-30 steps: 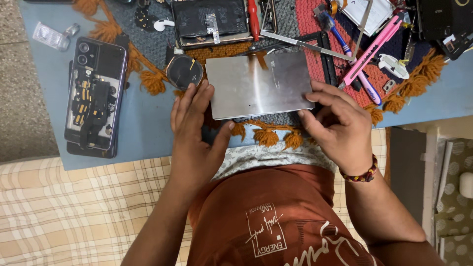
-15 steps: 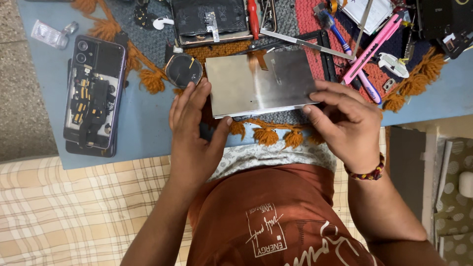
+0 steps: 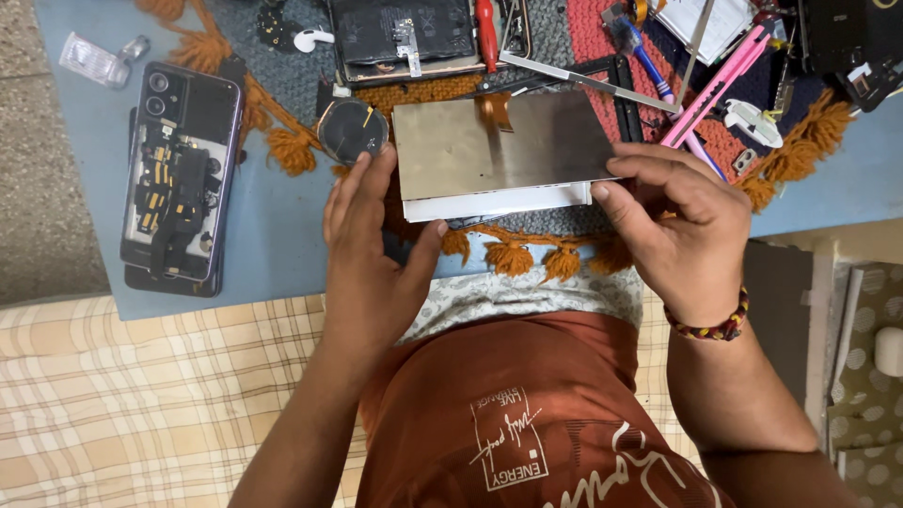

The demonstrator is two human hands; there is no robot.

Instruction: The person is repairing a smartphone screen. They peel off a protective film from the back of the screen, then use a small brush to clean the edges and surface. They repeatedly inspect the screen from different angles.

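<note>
Holding a flat rectangular grey metal-backed display panel [image 3: 503, 146] with a white lower edge, both hands work at the near edge of the blue worktop [image 3: 273, 226]. Right hand [image 3: 679, 226]: thumb and fingers pinch the panel's right edge. Left hand [image 3: 365, 259]: fingers spread and extended, fingertips against the panel's left edge, thumb below it; not closed around anything. Panel lies roughly level over the grey woven mat with orange tassels [image 3: 513, 256], an orange ribbon cable [image 3: 497, 108] showing at its top edge. Round black disc-shaped part [image 3: 352, 130] sits just beside the panel's upper left corner. Opened black smartphone with exposed internals [image 3: 179, 169] lies well to the left on the worktop. Red-handled screwdriver [image 3: 486, 33] and pink utility knife [image 3: 717, 83] lie beyond the panel.
</note>
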